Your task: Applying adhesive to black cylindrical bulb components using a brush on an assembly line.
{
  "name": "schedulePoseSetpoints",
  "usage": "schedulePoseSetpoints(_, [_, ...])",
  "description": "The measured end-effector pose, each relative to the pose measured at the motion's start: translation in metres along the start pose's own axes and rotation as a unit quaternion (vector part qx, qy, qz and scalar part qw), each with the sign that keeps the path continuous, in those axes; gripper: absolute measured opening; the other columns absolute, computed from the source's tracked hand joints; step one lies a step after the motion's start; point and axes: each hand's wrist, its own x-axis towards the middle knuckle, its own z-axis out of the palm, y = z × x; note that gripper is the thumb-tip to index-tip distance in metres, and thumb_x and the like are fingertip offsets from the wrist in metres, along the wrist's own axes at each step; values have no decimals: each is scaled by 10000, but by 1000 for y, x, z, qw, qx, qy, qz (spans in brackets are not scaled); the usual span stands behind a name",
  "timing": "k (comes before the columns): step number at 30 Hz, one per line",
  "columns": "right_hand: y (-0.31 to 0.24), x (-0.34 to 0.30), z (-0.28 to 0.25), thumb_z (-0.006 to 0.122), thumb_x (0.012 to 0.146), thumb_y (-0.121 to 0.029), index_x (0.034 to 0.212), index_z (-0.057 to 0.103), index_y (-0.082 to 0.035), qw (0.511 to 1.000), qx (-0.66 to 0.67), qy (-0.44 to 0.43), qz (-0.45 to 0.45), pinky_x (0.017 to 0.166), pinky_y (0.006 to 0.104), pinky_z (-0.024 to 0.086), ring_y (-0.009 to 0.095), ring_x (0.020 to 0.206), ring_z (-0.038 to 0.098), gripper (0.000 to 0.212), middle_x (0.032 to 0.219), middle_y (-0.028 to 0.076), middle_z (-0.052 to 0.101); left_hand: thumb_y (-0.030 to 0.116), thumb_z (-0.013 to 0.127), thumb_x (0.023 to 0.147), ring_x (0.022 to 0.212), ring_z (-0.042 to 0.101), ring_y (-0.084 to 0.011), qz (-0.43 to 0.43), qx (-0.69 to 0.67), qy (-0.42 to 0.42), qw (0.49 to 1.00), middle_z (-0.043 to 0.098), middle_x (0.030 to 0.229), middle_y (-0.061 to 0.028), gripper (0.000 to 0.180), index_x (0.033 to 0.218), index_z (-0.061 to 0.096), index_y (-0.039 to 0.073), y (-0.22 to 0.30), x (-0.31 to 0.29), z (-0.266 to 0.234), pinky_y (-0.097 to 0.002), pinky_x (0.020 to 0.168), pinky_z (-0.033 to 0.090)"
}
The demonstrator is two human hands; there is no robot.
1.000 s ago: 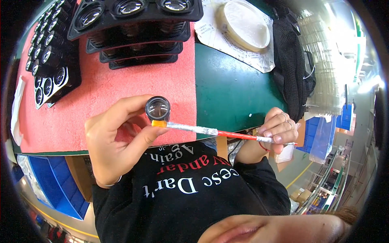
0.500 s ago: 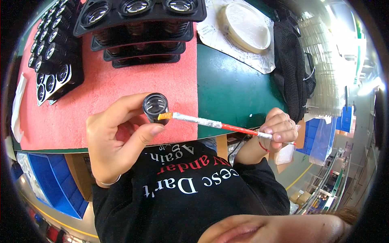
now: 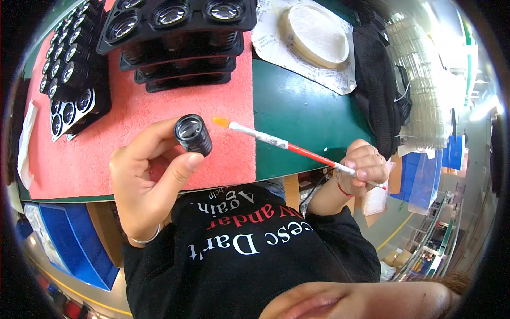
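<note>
Lens barrel (image 3: 198, 140) in left hand (image 3: 147, 181), brush (image 3: 287, 144) in right hand (image 3: 365, 164), bristles (image 3: 221, 122) just apart from barrel.
Left fingers and thumb pinched around black ribbed side, above pink mat (image 3: 135, 109); right fingers curled closed around red handle's far end. Barrel probably light, rigid, glass (image 3: 189, 127) fragile: best gripped by the ribs. Brush slim, amber-tipped, whitish wrapping (image 3: 265, 137) along neck.

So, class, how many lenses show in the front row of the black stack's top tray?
3: the left lens, the middle lens and the right lens. Others behind that row may be out of view.
</note>
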Motion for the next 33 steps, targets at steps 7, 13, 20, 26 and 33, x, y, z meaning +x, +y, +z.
schedulePoseSetpoints(7, [0, 1, 0, 703, 650, -93, 727, 583, -43, 1000, 6, -3, -3, 423, 224, 406, 173, 510, 581, 151, 658, 105, 625, 0, 645, 721, 672, 557, -66, 3, 9, 39, 999, 634, 792, -69, 273, 983, 585, -51, 2, -1, 5, -180, 585, 436])
schedulePoseSetpoints(13, [0, 1, 0, 705, 651, -85, 735, 588, -42, 1000, 9, -10, -9, 423, 223, 406, 173, 518, 584, 151, 679, 112, 629, -2, 646, 721, 653, 553, -53, 15, 24, 46, 999, 636, 781, -66, 275, 985, 586, -48, 0, 0, 6, -168, 553, 428])
schedulePoseSetpoints(20, [1, 0, -3, 709, 646, -75, 749, 587, -39, 1000, 21, -13, -10, 427, 224, 407, 180, 528, 589, 163, 703, 117, 630, -19, 658, 704, 617, 540, -41, 12, 36, 57, 998, 634, 758, -57, 285, 979, 588, -45, -1, 1, 8, -155, 513, 408])
schedulePoseSetpoints(26, [1, -1, -4, 698, 631, -43, 766, 584, -37, 1000, 26, -8, 5, 432, 230, 410, 185, 534, 593, 177, 736, 128, 626, -12, 680, 682, 566, 510, -18, 45, 70, 36, 996, 632, 749, -50, 279, 946, 594, -41, -2, 3, 5, -139, 476, 368])
schedulePoseSetpoints(33, [2, 0, -3, 689, 604, -20, 743, 597, -64, 999, 54, -8, 0, 425, 223, 392, 175, 544, 599, 173, 745, 109, 637, 19, 709, 666, 518, 470, 3, 35, 76, 54, 995, 629, 714, -39, 260, 894, 596, -31, -3, 4, 8, -135, 449, 337])
